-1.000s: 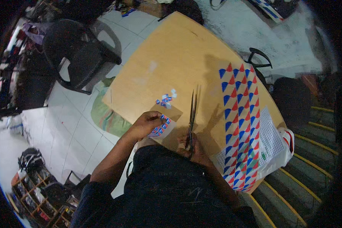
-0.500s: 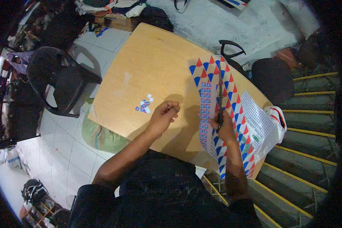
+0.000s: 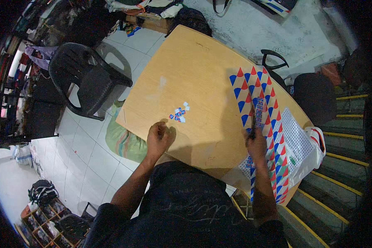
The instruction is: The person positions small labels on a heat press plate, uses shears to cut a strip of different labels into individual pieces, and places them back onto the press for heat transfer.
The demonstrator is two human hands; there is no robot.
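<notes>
My left hand point(image 3: 160, 138) is over the table's near edge with its fingers curled together. Whatever those fingers may pinch is too small to make out. Just beyond it lies a small pile of square blue, red and white stickers point(image 3: 179, 113). On the right, my right hand point(image 3: 257, 144) is closed around the dark handles of scissors point(image 3: 253, 131), their blades pointing away from me. Beneath them lie sheets patterned with red and blue quarter-circles point(image 3: 273, 111). Part of a sheet of small blue-and-red stickers point(image 3: 259, 108) shows among them.
The wooden table point(image 3: 194, 74) stands before me. A white plastic bag and a dotted sheet point(image 3: 297, 140) lie at its right edge. A black chair point(image 3: 87, 78) is at the left, a green sack point(image 3: 124, 140) under the near left corner. Yellow-edged stairs point(image 3: 339, 156) drop away at right.
My left hand has moved left and closer to me, now on the near side of the sticker pile. The small-sticker sheet has shifted right among the patterned sheets. The whole view has shifted.
</notes>
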